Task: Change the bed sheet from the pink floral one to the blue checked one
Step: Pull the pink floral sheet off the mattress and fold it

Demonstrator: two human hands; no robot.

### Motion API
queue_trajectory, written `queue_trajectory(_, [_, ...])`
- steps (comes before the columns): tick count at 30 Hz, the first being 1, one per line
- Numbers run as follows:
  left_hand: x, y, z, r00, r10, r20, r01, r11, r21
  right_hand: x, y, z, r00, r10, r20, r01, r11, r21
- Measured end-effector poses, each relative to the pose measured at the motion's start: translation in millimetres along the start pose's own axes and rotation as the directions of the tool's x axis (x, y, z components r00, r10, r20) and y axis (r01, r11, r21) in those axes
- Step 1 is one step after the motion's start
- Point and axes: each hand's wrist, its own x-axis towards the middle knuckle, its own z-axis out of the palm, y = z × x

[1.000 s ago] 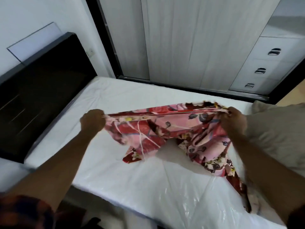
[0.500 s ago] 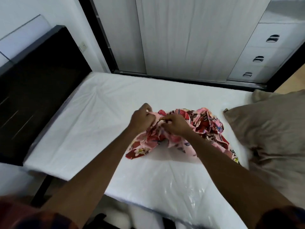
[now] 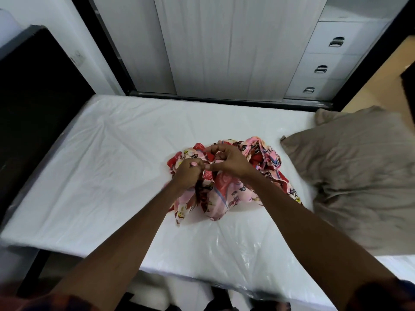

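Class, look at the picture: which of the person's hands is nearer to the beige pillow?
Right. The right hand grips the pink floral sheet on the side toward the pillow; the left hand grips it beside the right, farther from the pillow.

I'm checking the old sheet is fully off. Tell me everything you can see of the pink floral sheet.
The pink floral sheet is thin, soft-looking cloth printed with red and cream flowers and dark leaves. It lies bunched in a crumpled heap on the plastic-wrapped mattress, beside the beige pillow. The left hand and right hand grip its upper folds, close together.
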Motion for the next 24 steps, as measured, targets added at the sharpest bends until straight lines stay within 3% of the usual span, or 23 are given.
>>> queue_trajectory(2, [1,2,-2,1.0,0.004,0.002,-0.004,0.998,-0.058,-4,1,-13,1.0,-0.005,0.004,0.005,1.0,-0.017])
queue_trajectory(7, [-1,17,19,0.967,0.105,0.231,-0.107,0.994,-0.005,-3,-7,-34,0.998,-0.036,0.056,0.041,0.994,-0.1])
queue_trajectory(11, [-1,28,30,0.977,0.157,0.146,-0.163,0.986,0.025,-12,-9,-42,0.998,-0.06,-0.028,0.055,0.985,-0.166])
queue_trajectory(15, [1,29,15,0.983,0.148,0.112,-0.141,0.987,-0.073,-26,-4,-54,0.995,-0.094,0.03,0.097,0.879,-0.468])
queue_trajectory(18, [-7,35,-2,0.988,0.148,-0.031,-0.151,0.977,-0.15,-39,4,-61,0.983,-0.176,0.043,0.158,0.716,-0.68])
queue_trajectory(20, [-10,38,-23,0.973,0.116,-0.2,-0.163,0.958,-0.234,-47,14,-63,0.981,-0.189,0.031,0.152,0.665,-0.731])
queue_trajectory(24, [-9,29,-84,0.835,-0.018,-0.551,-0.234,0.894,-0.383,-62,44,-79,0.988,-0.055,-0.145,-0.092,0.549,-0.831])
